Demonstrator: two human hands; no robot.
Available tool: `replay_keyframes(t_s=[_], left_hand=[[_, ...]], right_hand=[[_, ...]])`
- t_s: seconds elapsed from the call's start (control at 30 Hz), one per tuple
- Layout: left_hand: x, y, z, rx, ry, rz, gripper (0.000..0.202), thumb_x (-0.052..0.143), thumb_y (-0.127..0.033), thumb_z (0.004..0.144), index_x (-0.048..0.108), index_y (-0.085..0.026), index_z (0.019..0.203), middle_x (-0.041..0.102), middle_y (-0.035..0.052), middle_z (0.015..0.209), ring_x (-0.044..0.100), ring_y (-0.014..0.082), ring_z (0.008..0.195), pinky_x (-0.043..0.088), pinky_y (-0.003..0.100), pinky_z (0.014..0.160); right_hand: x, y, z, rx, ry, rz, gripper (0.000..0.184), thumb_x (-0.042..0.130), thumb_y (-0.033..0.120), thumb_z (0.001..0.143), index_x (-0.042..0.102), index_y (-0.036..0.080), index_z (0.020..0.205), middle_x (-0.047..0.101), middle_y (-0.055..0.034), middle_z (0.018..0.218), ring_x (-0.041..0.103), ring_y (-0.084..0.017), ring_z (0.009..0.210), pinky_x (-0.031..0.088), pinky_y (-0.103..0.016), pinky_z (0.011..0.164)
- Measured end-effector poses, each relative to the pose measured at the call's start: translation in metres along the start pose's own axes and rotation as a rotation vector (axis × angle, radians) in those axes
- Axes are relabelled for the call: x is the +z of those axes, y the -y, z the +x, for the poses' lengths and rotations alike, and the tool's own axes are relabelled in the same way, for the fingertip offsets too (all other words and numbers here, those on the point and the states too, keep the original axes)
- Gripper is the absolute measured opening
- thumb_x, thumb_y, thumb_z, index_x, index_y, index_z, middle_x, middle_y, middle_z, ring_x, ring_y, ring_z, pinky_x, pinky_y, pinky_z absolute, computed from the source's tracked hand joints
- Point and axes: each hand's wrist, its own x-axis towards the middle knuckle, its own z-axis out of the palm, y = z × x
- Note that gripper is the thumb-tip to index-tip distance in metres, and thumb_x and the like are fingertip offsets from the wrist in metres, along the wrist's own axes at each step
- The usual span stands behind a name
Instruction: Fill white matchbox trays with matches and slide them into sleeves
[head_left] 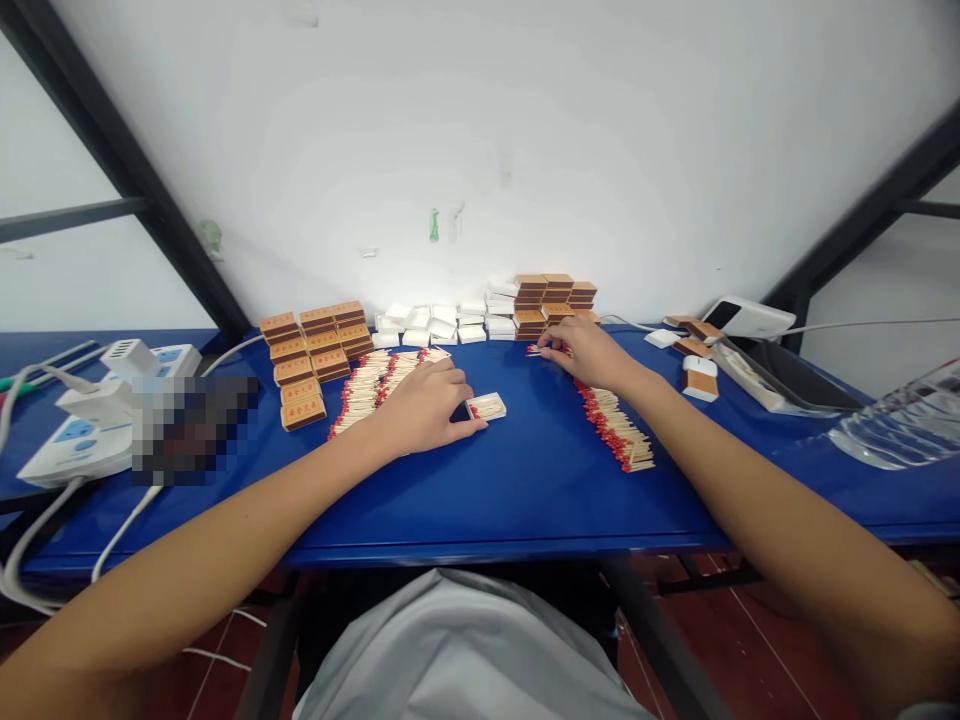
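My left hand (429,405) rests on the blue table, its thumb and forefinger closed on the left end of a small white matchbox tray (489,406). A few matches lie inside that tray. Farther back on the right, my right hand (585,352) pinches several red-headed matches (533,351) between thumb and fingertips. A long row of matches (616,430) runs from beneath this hand toward me. Beside and partly under my left hand spreads another batch of matches (365,388), in two rows.
Brown matchboxes (302,403) stand stacked at the left, more matchboxes (544,290) at the back. White trays (431,325) are piled between them. A power strip (82,440) with cables sits far left. A clear plastic bottle (900,425) lies at the right, near loose box parts (700,378).
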Motion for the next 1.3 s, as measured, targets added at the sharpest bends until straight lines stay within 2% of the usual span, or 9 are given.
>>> replay_keyframes(t_s=[0.1, 0.3, 0.73, 0.93, 1.3], left_hand=[[0.000, 0.000, 0.000, 0.002, 0.003, 0.002, 0.040, 0.068, -0.052, 0.102, 0.081, -0.015, 0.100, 0.074, 0.0113, 0.097, 0.065, 0.0300, 0.102, 0.050, 0.043, 0.092], [0.002, 0.000, -0.001, -0.007, -0.010, 0.022, 0.039, 0.069, -0.052, 0.101, 0.081, -0.015, 0.099, 0.073, 0.0112, 0.097, 0.065, 0.0296, 0.101, 0.050, 0.044, 0.092], [0.003, 0.001, 0.000, 0.005, -0.011, 0.021, 0.039, 0.069, -0.053, 0.101, 0.081, -0.016, 0.099, 0.073, 0.0108, 0.096, 0.064, 0.0294, 0.100, 0.050, 0.043, 0.091], [0.004, 0.001, -0.001, 0.008, -0.022, 0.032, 0.039, 0.068, -0.052, 0.101, 0.080, -0.015, 0.097, 0.074, 0.0105, 0.096, 0.064, 0.0294, 0.100, 0.049, 0.042, 0.091], [0.005, 0.001, -0.001, 0.008, -0.020, 0.015, 0.040, 0.068, -0.053, 0.101, 0.080, -0.016, 0.097, 0.073, 0.0108, 0.096, 0.064, 0.0294, 0.099, 0.049, 0.043, 0.090]], right_hand=[[0.007, -0.012, 0.000, -0.006, 0.032, -0.016, 0.025, 0.060, 0.035, 0.102, 0.078, 0.018, 0.104, 0.073, -0.0178, 0.104, 0.062, -0.036, 0.105, 0.049, -0.047, 0.090], [0.017, -0.013, 0.004, -0.007, 0.024, -0.044, 0.022, 0.063, 0.032, 0.099, 0.079, 0.017, 0.103, 0.073, -0.0179, 0.107, 0.063, -0.035, 0.103, 0.050, -0.048, 0.093], [0.022, -0.011, 0.005, -0.048, 0.009, 0.028, 0.024, 0.061, 0.036, 0.100, 0.078, 0.018, 0.100, 0.072, -0.0142, 0.098, 0.062, -0.031, 0.095, 0.048, -0.044, 0.088], [0.023, -0.011, 0.007, -0.062, 0.012, 0.021, 0.021, 0.062, 0.033, 0.100, 0.075, 0.018, 0.093, 0.072, -0.0153, 0.098, 0.061, -0.032, 0.095, 0.047, -0.044, 0.089], [0.024, -0.016, 0.007, -0.033, 0.041, 0.027, 0.025, 0.061, 0.039, 0.102, 0.072, 0.019, 0.091, 0.072, -0.0166, 0.101, 0.062, -0.033, 0.099, 0.048, -0.045, 0.088]])
